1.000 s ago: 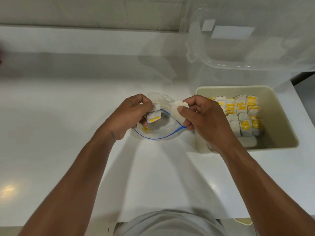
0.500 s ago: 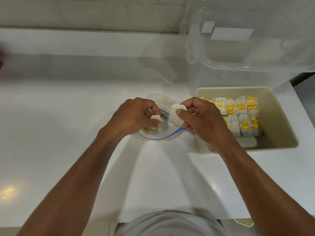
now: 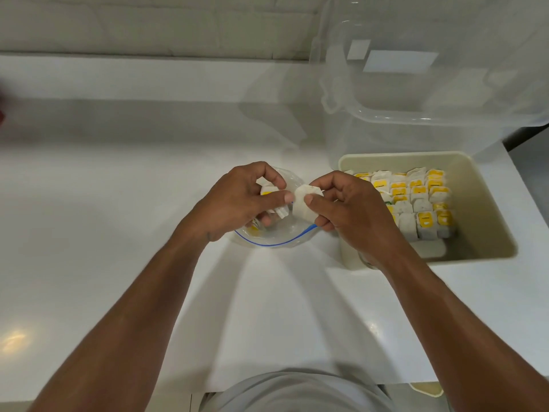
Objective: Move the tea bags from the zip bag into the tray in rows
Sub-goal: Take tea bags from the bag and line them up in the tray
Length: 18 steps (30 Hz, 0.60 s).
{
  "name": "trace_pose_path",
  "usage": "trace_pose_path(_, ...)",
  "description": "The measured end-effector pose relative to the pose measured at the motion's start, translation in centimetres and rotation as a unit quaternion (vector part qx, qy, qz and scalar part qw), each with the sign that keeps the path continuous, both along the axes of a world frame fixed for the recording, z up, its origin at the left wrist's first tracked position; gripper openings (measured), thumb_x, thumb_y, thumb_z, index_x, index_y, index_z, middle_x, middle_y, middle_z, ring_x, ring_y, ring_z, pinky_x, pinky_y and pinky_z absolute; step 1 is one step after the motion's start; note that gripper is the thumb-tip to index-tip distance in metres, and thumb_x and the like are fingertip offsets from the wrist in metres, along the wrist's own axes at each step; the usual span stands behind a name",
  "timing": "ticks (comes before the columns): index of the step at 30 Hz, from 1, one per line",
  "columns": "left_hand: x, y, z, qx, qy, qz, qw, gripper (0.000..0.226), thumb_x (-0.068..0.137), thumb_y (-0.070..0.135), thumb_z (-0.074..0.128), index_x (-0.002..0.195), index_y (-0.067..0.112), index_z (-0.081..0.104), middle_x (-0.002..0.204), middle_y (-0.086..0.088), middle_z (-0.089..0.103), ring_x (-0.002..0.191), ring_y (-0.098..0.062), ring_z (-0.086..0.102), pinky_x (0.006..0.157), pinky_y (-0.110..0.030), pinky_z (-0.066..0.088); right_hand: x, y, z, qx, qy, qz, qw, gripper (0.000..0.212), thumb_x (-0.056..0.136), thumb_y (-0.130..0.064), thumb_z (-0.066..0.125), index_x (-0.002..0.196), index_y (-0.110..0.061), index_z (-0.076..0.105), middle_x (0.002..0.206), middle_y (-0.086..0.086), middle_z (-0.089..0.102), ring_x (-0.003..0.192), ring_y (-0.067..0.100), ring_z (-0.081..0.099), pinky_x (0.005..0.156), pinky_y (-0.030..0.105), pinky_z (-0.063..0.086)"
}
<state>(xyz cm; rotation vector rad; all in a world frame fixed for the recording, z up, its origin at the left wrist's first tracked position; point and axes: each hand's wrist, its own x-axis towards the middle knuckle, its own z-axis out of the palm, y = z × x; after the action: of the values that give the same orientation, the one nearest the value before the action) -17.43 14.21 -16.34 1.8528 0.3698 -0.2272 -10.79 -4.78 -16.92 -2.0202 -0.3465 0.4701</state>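
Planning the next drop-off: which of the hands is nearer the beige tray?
Right. The right hand, pinching a white tea bag, overlaps the left rim of the tray in this view; the left hand is farther left, gripping yellow-tagged tea bags over the zip bag.

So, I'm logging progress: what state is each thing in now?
zip bag: open, loose tea bags inside.
tray: partly filled with rows of tea bags; right side bare.
left hand: grips a small bunch at the bag's mouth.
right hand: pinches a single tea bag.
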Motion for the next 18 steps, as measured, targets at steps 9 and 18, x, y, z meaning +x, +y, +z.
trace_pose_path(9,-0.1,-0.3,0.5,-0.188,0.008,-0.006,0.982,0.021,0.094,0.004,0.062,0.113,0.007,0.07,0.101,-0.017,0.074,0.091,-0.02,0.074,0.077,-0.026,0.058,0.3,-0.5,0.0,0.014,0.004,-0.005,1.0,0.005,0.088,-0.02,0.07,0.093,-0.021,0.068,0.064,-0.006,0.067,0.061,0.015,0.069,0.067,0.042,0.061)
trace_pose_path(18,0.7,-0.1,0.9,-0.001,-0.031,0.005,1.0,0.015,0.077,0.021,0.084,0.08,0.01,0.073,0.065,-0.003,0.067,0.052,-0.012,0.056,0.051,-0.018,0.042,0.8,-1.5,0.5,-0.002,-0.015,-0.008,1.0,0.007,0.088,-0.021,0.069,0.095,-0.019,0.07,0.062,-0.008,0.066,0.057,0.01,0.065,0.063,0.037,0.06)
